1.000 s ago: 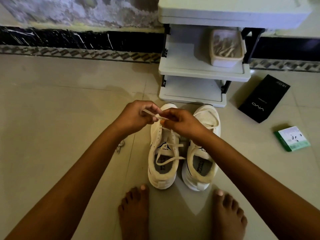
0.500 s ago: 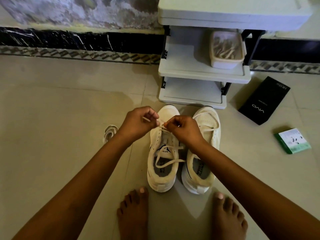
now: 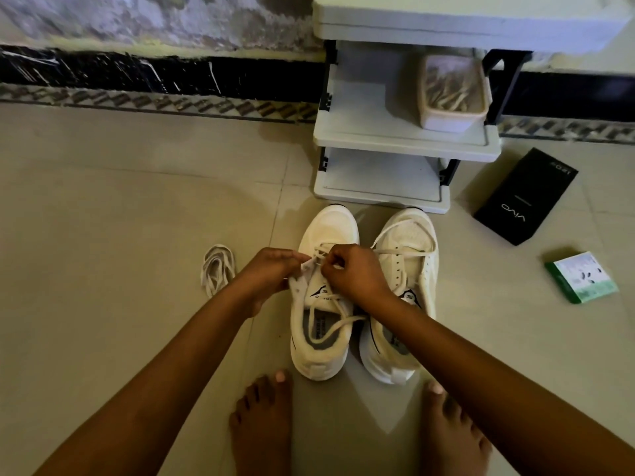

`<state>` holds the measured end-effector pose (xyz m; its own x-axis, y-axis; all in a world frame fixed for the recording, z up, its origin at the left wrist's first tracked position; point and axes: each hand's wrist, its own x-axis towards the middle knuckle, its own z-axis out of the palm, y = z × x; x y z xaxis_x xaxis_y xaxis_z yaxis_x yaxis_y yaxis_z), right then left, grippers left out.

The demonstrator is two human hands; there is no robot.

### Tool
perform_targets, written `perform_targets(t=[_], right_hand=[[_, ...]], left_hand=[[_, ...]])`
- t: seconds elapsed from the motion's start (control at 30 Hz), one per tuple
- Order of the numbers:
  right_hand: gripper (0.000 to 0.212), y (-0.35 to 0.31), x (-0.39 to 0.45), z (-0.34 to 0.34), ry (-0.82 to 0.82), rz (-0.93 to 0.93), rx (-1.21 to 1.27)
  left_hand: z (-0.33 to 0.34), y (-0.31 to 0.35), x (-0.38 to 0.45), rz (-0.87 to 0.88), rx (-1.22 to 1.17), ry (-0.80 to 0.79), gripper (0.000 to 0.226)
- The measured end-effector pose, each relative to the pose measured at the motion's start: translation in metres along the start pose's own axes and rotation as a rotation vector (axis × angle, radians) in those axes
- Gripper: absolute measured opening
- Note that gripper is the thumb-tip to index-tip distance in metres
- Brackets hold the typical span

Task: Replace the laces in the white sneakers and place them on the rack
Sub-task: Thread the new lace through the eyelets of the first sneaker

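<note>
White mesh sneakers (image 3: 364, 304) stand side by side on the floor, toes at twelve o'clock toward the rack (image 3: 405, 139). Left hand (image 3: 271, 273) pinches the left shoe's eyelet flap; right hand (image 3: 354, 273) apparently pinches its lace (image 3: 330, 329), loose over the tongue.

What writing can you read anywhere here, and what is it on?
"vivo": upside down on the flat black box on the floor.
Digits at that box's far end: too blurred.
Green-and-white small box: print too small.
White sneakers' tongue logos and insole print: unreadable.
</note>
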<state>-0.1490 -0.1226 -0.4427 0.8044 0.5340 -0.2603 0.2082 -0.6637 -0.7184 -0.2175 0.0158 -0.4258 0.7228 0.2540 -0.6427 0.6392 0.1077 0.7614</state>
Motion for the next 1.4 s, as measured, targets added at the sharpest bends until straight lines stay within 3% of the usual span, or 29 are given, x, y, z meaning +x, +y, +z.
perform_targets(t=[0.33,0.5,0.63,0.83,0.93,1.03,1.1,1.2,1.33,1.4], right_hand=[[0.015,-0.009,0.009,-0.005,-0.105,0.098,-0.053],[0.020,-0.014,0.002,-0.002,-0.043,0.106,-0.141],[0.023,-0.021,0.004,-0.004,-0.040,0.107,-0.244],[0.015,-0.018,0.006,0.003,-0.055,0.160,-0.143],[0.019,-0.014,0.001,0.004,-0.008,0.074,-0.203],[0.037,-0.008,-0.004,-0.006,0.072,-0.132,-0.473],[0.054,-0.003,-0.002,-0.018,-0.024,-0.193,-0.568],[0.061,0.001,0.002,-0.024,-0.141,-0.202,-0.577],[0.063,0.000,-0.002,-0.023,-0.170,-0.192,-0.483],[0.072,0.002,-0.005,-0.027,-0.248,-0.172,-0.391]], left_hand=[[-0.004,0.003,0.000,-0.028,-0.034,-0.022,0.033],[-0.002,0.005,-0.001,0.026,0.024,-0.077,0.029],[0.001,0.006,0.003,0.038,0.088,-0.036,0.026],[0.006,-0.003,0.010,0.116,0.087,0.051,0.011],[0.014,-0.008,0.018,0.191,0.204,0.154,0.018],[0.014,-0.009,0.019,0.238,0.356,0.213,0.017],[0.007,-0.008,0.018,0.236,0.323,0.203,0.018],[0.002,0.008,0.007,0.248,0.197,0.180,0.021],[-0.022,0.062,-0.010,0.337,-0.401,0.184,0.024],[-0.031,0.074,-0.012,0.384,-0.548,0.198,0.023]])
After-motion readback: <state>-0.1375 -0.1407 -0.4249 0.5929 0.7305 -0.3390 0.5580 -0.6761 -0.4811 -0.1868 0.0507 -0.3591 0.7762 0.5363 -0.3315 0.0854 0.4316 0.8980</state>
